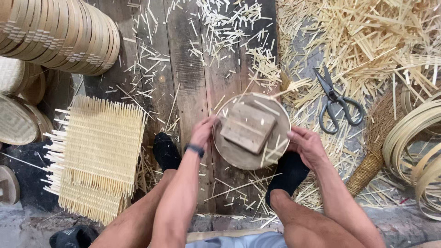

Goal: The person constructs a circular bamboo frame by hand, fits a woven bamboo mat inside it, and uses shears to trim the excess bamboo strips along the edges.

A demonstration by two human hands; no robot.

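Near the centre of the frame, the left hand [202,132] and right hand [307,146] are gripping opposite edges of a round wooden disc [239,156], fingers curled on its rim, steadying it on the plank floor [183,69]. A wooden block [248,127] is lying on top. Scissors [335,101] are waiting at the right.

The round wooden disc [239,154] is looking matt and worn, and the wooden block [248,127] on it is showing rough, grooved grain. The floor planks [190,69] are looking dark and weathered. The woven mats [98,151] are showing pale, dry bamboo strips. The scissors [335,101] are looking like dull grey metal.
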